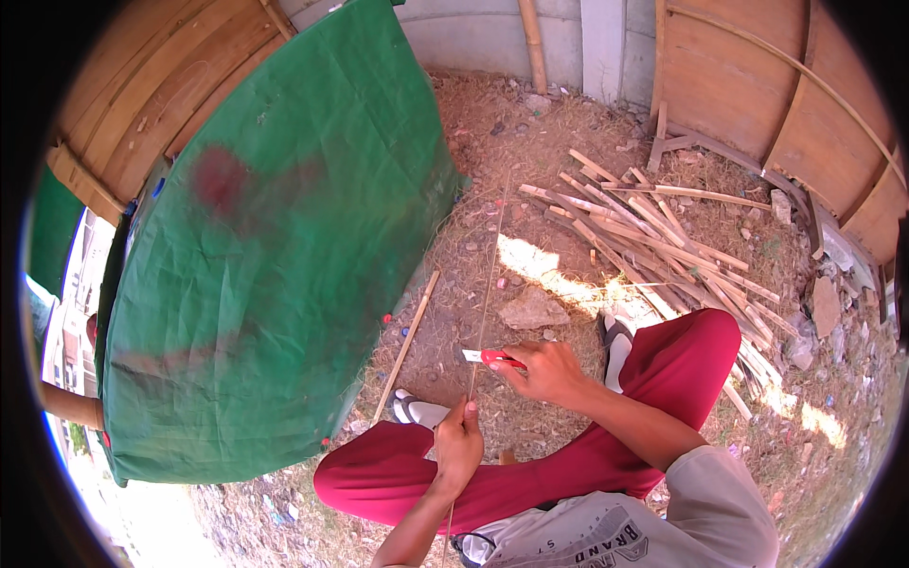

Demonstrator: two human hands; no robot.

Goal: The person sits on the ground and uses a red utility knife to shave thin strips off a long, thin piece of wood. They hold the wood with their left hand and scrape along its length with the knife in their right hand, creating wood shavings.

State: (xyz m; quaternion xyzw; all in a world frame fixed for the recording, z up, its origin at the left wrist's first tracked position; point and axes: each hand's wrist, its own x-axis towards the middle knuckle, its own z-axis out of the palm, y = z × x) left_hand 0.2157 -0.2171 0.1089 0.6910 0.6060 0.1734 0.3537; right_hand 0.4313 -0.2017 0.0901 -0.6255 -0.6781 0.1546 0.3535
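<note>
In my right hand [551, 372] is a red utility knife [502, 359], gripped with its blade out and directed left. The blade lies right beside a long thin bamboo strip [488, 298], and whether it touches the strip I cannot tell. My left hand [458, 441] is closed on that strip a little below the blade, the thumb upward. From there the strip runs away over the dirt in front of me, and its near end passes down beside my body.
A pile of split bamboo sticks [653, 237] lies at the far right. Ahead sits a flat stone [533, 309]. Another stick [409, 341] rests on the ground by a large green tarp [275, 265] at left. At the left edge, another person's arm [71, 407] reaches the tarp.
</note>
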